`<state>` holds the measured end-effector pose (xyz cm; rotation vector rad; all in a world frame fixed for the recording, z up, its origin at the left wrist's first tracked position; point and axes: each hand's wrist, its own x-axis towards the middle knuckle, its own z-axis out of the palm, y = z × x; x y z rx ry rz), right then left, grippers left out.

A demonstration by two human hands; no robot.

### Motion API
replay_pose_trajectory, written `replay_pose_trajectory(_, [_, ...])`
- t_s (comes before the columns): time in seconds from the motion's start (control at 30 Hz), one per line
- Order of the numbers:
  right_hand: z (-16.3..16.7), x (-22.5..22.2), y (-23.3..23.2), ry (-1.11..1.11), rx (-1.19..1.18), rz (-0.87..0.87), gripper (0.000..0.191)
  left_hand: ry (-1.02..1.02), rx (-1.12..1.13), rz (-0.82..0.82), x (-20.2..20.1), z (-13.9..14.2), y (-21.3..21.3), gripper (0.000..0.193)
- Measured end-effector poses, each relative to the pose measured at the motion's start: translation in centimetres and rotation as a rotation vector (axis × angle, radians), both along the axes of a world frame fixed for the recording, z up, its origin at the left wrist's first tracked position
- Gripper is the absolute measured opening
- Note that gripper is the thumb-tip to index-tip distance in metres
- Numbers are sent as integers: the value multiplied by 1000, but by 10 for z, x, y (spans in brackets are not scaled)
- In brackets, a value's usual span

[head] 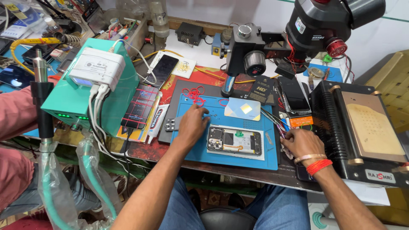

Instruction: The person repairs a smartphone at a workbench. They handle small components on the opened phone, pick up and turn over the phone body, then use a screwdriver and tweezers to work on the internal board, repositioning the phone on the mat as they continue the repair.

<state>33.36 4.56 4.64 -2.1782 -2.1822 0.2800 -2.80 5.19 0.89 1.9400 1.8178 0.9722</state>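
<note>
Clearly the work centres on the opened grey smartphone with its back cover off, lying flat and crosswise on the blue rectangular silicone repair mat near the front edge of the worktop. The left hand rests palm-down on the mat just left of the phone, fingers curled towards the mat's upper part, its grip closed on nothing that I can make out. The right hand lies at the mat's right edge among a bundle of thin coloured hand tools, fingers bent over them; whether it has one pinched I cannot tell.

To do this well, I judge that the left hand should pin the phone's frame so it cannot slide, while the right picks one fine tool rather than raking the bunch, keeping clear of the exposed boards.

As for packages and labels: a small black square packet with gold lettering lies behind the mat under the black microscope; a pale iridescent card sits on the mat's far edge; a white slip with handwriting lies further back; a white-and-red tube lies left, beside the teal box-shaped machine.
</note>
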Motion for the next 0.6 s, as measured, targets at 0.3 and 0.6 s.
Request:
replay_pose_trajectory(0.3, [-2, -1, 4, 61, 80, -14, 31, 81, -30, -52, 17, 8, 9, 18])
replay_pose_trajectory(0.6, [29, -20, -5, 343, 252, 12, 32, -54, 116, -47, 20, 3, 12, 14])
